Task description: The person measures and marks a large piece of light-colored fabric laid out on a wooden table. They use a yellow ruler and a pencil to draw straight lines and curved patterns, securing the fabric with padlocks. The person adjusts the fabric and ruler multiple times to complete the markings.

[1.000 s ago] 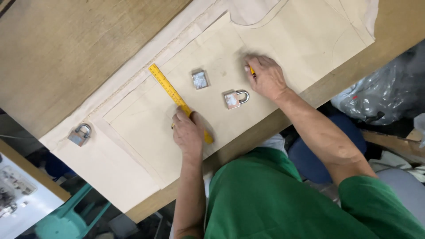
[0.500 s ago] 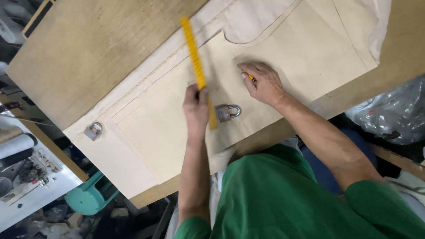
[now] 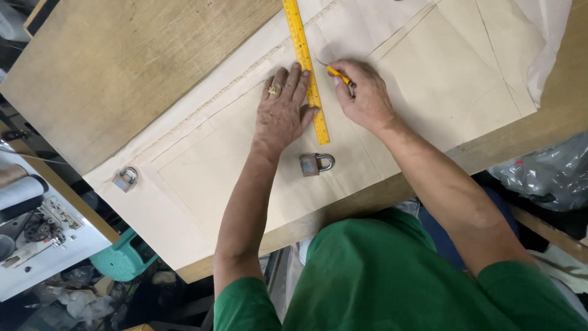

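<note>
a: head view. any containers?

b: only a teal bin [image 3: 122, 257] at 8 o'clock, under the table edge; its inside can't be made out.

a: the left hand?

b: the left hand [image 3: 283, 113] lies flat, fingers spread, on the tan paper [image 3: 429, 92]. its fingertips and thumb press on the yellow ruler [image 3: 304, 67], which runs from 12 o'clock down to just above centre, slightly tilted.

a: and the right?

b: the right hand [image 3: 364, 95] is curled, fingers pressed together, pinching a yellow pencil [image 3: 339, 75]. its tip touches the paper right beside the ruler's right edge.

a: anything else on the paper?

b: a padlock [image 3: 315, 163] just below the ruler's lower end, between the two forearms, touching neither. a second padlock [image 3: 125, 179] at 9 o'clock, on the paper's left corner, well apart from the hands.

a: edges and room?

b: the paper's lower edge follows the table's [image 3: 122, 79] near edge, close to the green shirt [image 3: 380, 276]. bare wood lies open toward 10 o'clock. a sewing machine [image 3: 37, 227] sits off the table at 8 o'clock, and a dark plastic bag [image 3: 545, 175] at 3 o'clock.
</note>
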